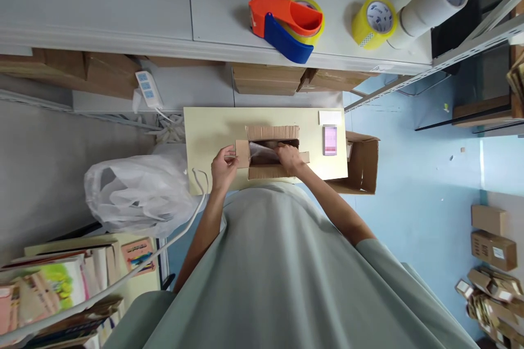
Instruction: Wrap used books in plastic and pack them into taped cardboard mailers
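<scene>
A small open cardboard box (273, 133) sits on the pale yellow table, its flaps folded outward. Inside it lies a greyish, translucent plastic packet (262, 152); its contents cannot be made out. My right hand (290, 159) reaches over the box's right side, fingers closed on the packet's right end, with the fingertips partly hidden. At the left side, my left hand (224, 169) has its fingers bent around the outer edge of the left box flap (243, 154).
A phone (329, 140) and a white card (329, 118) lie on the table's right. An orange-and-blue tape dispenser (282, 22) and yellow tape roll (374, 22) stand on the shelf. A larger open carton (364, 166) is right, a white plastic bag (139, 191) left, near a white cable (180, 234).
</scene>
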Demonstrator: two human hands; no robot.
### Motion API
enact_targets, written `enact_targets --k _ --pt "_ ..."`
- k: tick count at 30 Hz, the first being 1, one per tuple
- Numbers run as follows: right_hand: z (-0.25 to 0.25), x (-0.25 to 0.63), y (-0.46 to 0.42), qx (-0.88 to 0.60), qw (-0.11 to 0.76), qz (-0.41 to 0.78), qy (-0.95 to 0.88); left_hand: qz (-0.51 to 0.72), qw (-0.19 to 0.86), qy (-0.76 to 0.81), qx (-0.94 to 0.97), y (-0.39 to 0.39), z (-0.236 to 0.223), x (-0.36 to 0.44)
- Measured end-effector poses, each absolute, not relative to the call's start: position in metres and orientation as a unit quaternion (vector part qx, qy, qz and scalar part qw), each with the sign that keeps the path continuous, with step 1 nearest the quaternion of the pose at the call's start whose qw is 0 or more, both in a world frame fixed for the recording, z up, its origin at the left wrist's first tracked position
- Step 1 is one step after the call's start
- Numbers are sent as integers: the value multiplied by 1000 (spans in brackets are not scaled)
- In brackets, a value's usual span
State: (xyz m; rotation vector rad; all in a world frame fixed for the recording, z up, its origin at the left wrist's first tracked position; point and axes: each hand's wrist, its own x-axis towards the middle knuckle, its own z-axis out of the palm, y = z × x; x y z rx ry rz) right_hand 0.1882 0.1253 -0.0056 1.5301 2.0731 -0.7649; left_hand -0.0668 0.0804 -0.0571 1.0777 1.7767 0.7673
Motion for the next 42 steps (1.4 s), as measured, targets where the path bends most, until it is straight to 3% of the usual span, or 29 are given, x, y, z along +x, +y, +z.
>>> enact_targets --k 10,16,18,24,31,35,42 --pt "-23 201 117 583 131 -300 743 282 414 751 429 79 -51 -64" --pt "-24 266 82 681 -152 -303 649 303 409 742 436 74 -46 -56" --pt "-34 290 68 726 -210 -300 582 314 414 728 448 70 -44 -50" --pt "-66 314 42 747 -213 -444 447 303 405 695 511 59 -44 -29" --pt "-45 290 43 710 -301 -461 439 213 361 657 627 55 -48 -18" --pt "-41 271 53 674 -265 -493 482 167 364 624 671 50 -48 -21" --pt "-45 253 59 682 -191 -421 567 113 417 576 694 31 -45 -36"
